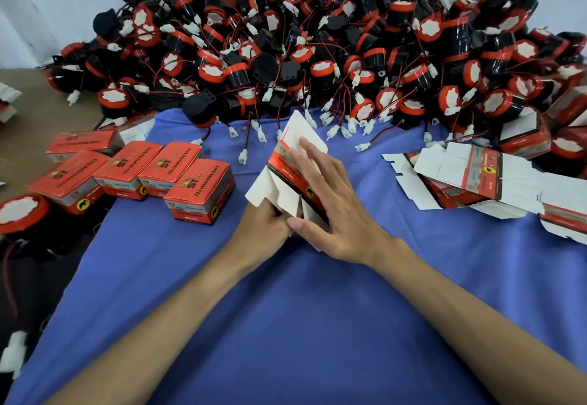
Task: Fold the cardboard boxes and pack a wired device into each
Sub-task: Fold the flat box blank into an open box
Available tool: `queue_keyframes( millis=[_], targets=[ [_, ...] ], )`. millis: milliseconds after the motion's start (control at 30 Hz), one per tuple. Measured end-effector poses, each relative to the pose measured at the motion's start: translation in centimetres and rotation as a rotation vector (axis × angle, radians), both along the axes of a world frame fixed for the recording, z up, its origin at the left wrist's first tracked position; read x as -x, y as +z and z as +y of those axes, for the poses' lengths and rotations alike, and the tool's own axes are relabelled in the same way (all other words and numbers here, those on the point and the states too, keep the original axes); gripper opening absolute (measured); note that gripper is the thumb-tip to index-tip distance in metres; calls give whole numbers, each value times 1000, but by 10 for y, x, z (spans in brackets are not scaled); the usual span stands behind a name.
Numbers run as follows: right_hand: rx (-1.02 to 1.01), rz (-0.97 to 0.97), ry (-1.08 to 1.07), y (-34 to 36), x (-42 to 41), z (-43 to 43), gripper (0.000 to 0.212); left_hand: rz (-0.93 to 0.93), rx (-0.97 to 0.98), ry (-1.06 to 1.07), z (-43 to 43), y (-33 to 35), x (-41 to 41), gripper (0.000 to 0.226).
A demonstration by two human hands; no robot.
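Note:
A half-folded red and white cardboard box (283, 166) stands tilted at the middle of the blue cloth, its white flaps spread at both ends. My left hand (263, 230) grips its near flaps from below, fingers curled under the card. My right hand (333, 204) lies over the box's right side with straight fingers and the thumb against the near flap. A big heap of black and red wired devices (301, 55) with white plugs fills the far side. Flat unfolded boxes (476, 182) lie stacked at the right.
Several closed red boxes (197, 190) stand in a row at the left on the blue cloth (286, 309). One loose device (22, 214) sits at the far left edge. Loose wires with white plugs (243, 157) trail onto the cloth just beyond the box.

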State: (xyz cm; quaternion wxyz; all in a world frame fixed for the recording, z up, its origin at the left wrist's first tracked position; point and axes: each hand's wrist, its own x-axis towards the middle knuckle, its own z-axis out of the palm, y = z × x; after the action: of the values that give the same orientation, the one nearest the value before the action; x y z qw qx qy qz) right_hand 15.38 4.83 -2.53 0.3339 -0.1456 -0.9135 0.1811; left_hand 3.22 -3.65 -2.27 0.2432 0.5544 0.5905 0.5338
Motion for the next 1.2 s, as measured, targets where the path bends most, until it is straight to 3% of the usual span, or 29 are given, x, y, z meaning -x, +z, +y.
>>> queue_keyframes(
  millis=[167, 300, 333, 433, 500, 833, 1200],
  targets=[
    [-10, -32, 38, 0, 1, -2, 74, 20, -46, 131, 4, -5, 2, 52],
    [25, -16, 69, 3, 3, -4, 81, 75, -126, 136, 7, -9, 4, 31],
    [35, -4, 68, 3, 4, -5, 82, 78, -138, 134, 8, -10, 4, 34],
    [6, 63, 55, 1, 7, -9, 79, 119, -171, 135, 6, -10, 3, 80],
    [-18, 112, 20, 1, 8, -8, 74, 147, -206, 123, 4, -5, 3, 93],
    [-111, 142, -169, 1, 7, -3, 73, 365, -115, 140, 12, -4, 16, 86],
    [-50, 176, -217, -5, 6, 1, 70, 221, 2, 55, 14, -8, 22, 98]
  ],
)
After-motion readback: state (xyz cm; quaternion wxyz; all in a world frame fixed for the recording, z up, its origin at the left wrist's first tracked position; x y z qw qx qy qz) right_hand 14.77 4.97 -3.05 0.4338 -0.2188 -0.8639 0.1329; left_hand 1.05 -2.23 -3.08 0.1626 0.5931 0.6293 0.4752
